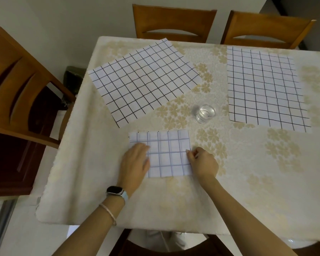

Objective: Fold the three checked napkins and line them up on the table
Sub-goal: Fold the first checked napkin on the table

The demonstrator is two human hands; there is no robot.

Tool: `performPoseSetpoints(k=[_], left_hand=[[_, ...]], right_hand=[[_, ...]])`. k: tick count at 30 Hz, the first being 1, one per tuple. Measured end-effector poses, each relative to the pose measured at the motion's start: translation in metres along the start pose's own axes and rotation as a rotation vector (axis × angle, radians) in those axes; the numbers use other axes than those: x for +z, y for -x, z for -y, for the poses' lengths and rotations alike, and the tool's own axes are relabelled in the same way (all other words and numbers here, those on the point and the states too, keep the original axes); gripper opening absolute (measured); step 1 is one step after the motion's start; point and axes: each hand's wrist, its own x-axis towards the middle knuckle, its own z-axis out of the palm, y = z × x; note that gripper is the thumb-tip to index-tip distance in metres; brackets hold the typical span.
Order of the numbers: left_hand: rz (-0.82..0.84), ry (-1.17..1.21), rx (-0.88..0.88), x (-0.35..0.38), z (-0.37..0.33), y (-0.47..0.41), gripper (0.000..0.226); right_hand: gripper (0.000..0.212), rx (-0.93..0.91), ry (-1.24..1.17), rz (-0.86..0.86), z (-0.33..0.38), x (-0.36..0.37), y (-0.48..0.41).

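Observation:
A folded checked napkin (pixel 167 153) lies near the table's front edge, pale side up with faint blue lines. My left hand (pixel 136 162) rests flat on its left part, fingers spread. My right hand (pixel 203 161) pinches the napkin's right edge between thumb and fingers. A second checked napkin (pixel 144 80) lies unfolded and skewed at the back left. The third checked napkin (pixel 264 87) lies unfolded at the back right.
A clear drinking glass (pixel 205 113) stands between the two open napkins, just behind the folded one. The table (pixel 100 182) has a cream floral cloth. Wooden chairs stand at the left (pixel 17 100) and behind (pixel 174 23), (pixel 266 30).

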Motion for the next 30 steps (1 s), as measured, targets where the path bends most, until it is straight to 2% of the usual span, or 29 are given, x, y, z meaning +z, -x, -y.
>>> performPoseSetpoints(k=[1, 3, 6, 8, 10, 12, 14, 16, 19, 22, 25, 27, 30], left_hand=[[0.095, 0.021, 0.086, 0.008, -0.005, -0.003, 0.04], [0.235, -0.006, 0.149, 0.023, -0.012, -0.008, 0.049], [0.314, -0.136, 0.135, 0.039, -0.01, -0.012, 0.059], [0.336, -0.198, 0.14, 0.044, -0.005, -0.012, 0.063], [0.334, -0.226, 0.154, 0.046, -0.004, -0.011, 0.065], [0.326, -0.231, 0.16, 0.046, -0.004, -0.011, 0.066], [0.333, -0.235, 0.165, 0.046, -0.005, -0.012, 0.067], [0.351, -0.243, 0.167, 0.046, -0.004, -0.013, 0.069], [0.367, -0.242, 0.166, 0.045, -0.004, -0.014, 0.07], [0.366, -0.243, 0.169, 0.045, -0.004, -0.015, 0.071], [0.375, -0.238, 0.168, 0.044, -0.003, -0.015, 0.071], [0.382, -0.224, 0.164, 0.044, -0.003, -0.015, 0.07], [0.348, -0.164, 0.115, 0.038, -0.013, -0.017, 0.064]], right_hand=[[0.037, -0.008, 0.004, -0.005, 0.0, 0.0, 0.0], [0.037, -0.037, 0.038, -0.014, 0.001, 0.0, 0.0], [0.035, -0.082, 0.142, -0.038, 0.0, 0.0, -0.001], [0.029, -0.14, 0.187, -0.132, -0.001, -0.001, -0.001], [0.017, -0.292, 0.199, -0.32, 0.0, 0.0, -0.003], [0.018, -0.526, 0.19, -0.428, 0.004, 0.009, -0.007], [0.033, -0.741, 0.187, -0.305, 0.012, 0.023, -0.01], [0.048, -0.828, 0.238, -0.137, 0.015, 0.038, -0.011], [0.062, -0.762, 0.294, -0.003, 0.009, 0.048, -0.017], [0.068, -0.695, 0.309, 0.009, 0.005, 0.045, -0.023], [0.069, -0.703, 0.31, 0.037, 0.004, 0.041, -0.025], [0.067, -0.713, 0.224, 0.072, 0.003, 0.035, -0.026], [0.065, -0.667, -0.03, 0.08, 0.002, 0.021, -0.018]])
